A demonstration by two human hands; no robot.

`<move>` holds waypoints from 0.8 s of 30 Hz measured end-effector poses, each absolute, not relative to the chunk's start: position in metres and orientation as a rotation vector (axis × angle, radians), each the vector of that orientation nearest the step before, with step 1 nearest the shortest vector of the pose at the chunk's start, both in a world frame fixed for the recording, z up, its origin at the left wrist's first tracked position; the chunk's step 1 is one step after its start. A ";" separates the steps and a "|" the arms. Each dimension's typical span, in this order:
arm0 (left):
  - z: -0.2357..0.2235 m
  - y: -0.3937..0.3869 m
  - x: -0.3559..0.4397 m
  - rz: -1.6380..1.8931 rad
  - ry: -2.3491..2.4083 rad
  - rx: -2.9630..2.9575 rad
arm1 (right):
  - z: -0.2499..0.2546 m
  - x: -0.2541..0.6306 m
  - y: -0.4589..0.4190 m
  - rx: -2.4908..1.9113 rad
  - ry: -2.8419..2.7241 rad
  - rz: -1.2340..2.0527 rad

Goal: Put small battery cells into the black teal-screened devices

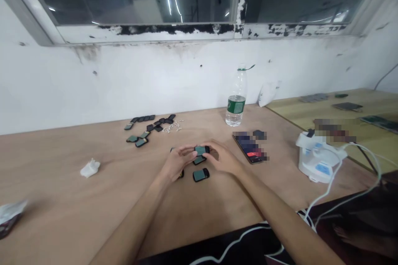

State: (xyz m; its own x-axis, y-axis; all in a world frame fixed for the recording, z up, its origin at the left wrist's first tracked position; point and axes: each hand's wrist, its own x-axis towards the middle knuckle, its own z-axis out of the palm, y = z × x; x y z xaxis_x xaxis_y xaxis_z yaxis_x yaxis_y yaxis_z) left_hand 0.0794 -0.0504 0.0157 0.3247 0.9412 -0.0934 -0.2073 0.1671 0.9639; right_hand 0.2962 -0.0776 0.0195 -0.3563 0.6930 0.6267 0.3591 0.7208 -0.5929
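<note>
Between the fingertips of my left hand (178, 162) and my right hand (222, 157) is a small black case with a grey-green panel (201, 151). Both hands are closed on its two sides, just above the table. Right beneath it shows a second case of the same look (199, 160), partly covered. Nearer to me a third case (200, 174) lies flat on the wood. Another dark piece (181, 174) peeks out by my left palm, mostly hidden by the hand.
Further back lie several black cases (158, 126), green-panelled ones (141, 142) and small white bits (174, 126). A water bottle (235, 103) stands near the wall. To the right are a phone (248, 148) and a white container (315, 161) with cables. Crumpled tissue (90, 168) lies left.
</note>
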 end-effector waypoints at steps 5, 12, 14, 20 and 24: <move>0.019 -0.052 0.081 0.978 0.871 1.021 | 0.019 0.296 -0.078 -0.802 -1.976 0.427; 0.021 -0.055 0.083 0.998 0.919 0.960 | 0.011 0.294 -0.075 -0.806 -1.974 0.377; 0.020 -0.055 0.085 1.029 0.926 0.994 | 0.009 0.294 -0.074 -0.807 -1.956 0.353; 0.020 -0.056 0.088 1.085 0.947 1.087 | 0.013 0.291 -0.075 -0.820 -1.946 0.353; 0.019 -0.054 0.084 1.059 0.954 1.076 | 0.017 0.291 -0.076 -0.812 -1.968 0.362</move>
State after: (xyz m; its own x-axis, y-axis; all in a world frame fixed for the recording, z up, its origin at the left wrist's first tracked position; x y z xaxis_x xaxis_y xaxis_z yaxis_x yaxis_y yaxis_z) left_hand 0.0842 -0.0538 0.0191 0.2275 0.9698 -0.0885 -0.1890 0.1331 0.9729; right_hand 0.2911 -0.0763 0.0169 -0.3351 0.6724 0.6600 0.3932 0.7364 -0.5506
